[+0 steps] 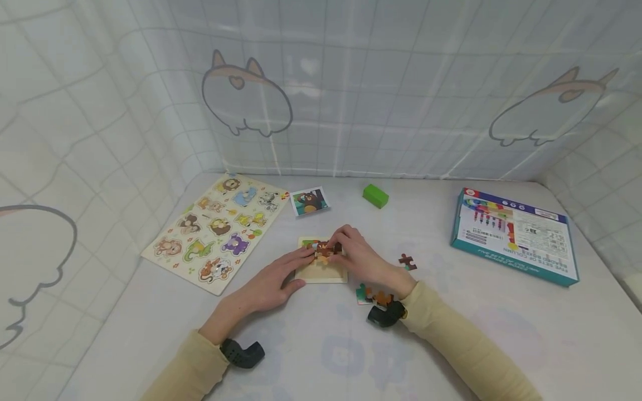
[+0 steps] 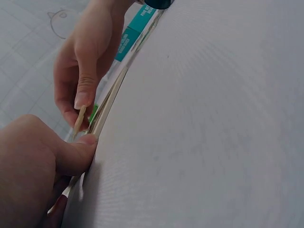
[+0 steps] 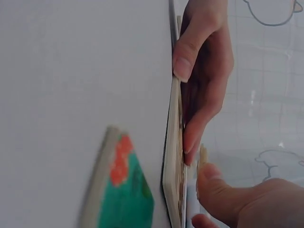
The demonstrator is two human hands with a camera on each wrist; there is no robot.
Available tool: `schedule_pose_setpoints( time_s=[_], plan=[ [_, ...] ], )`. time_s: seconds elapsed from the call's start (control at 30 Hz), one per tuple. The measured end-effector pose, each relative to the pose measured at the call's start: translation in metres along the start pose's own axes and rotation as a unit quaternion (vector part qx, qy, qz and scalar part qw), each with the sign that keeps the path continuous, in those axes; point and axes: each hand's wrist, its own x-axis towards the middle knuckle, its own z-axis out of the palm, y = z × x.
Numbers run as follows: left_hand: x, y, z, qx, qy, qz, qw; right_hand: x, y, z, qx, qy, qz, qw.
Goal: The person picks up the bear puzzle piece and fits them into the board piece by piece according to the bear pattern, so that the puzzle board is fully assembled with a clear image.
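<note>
A shallow wooden puzzle tray (image 1: pixel 322 280) lies in front of me, with bear-picture pieces (image 1: pixel 323 249) in its far part and bare wood nearer. My left hand (image 1: pixel 271 283) rests at the tray's left side, fingertips on its far left part and thumb by the near left corner. Above the tray, my right hand (image 1: pixel 358 256) pinches a thin jigsaw piece (image 2: pixel 80 122) between thumb and fingers; its printed face is hidden. Loose pieces lie beside the right wrist: a green-and-orange one (image 1: pixel 363 294), an orange-brown one (image 1: pixel 383 299) and a brown one (image 1: pixel 407 262).
A bear picture card (image 1: pixel 310 201) lies beyond the tray, with a green block (image 1: pixel 375 196) to its right. On the left is a wooden animal puzzle board (image 1: pixel 213 245). A teal-edged toy box (image 1: pixel 516 236) lies at right. Patterned curtains (image 1: pixel 346 111) hang behind the table.
</note>
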Motion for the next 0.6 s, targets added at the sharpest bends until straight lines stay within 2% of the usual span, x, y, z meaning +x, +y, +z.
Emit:
schedule_pose_setpoints(
  time_s=[0.17, 0.6],
  plan=[
    [0.0, 0.001, 0.0, -0.004, -0.001, -0.005, 1.0, 0.0, 0.002, 0.005, 0.008, -0.001, 0.006, 1.0],
    [0.0, 0.002, 0.001, -0.003, 0.005, -0.002, 1.0, -0.001, 0.005, 0.013, -0.012, 0.012, -0.018, 1.0]
  ],
)
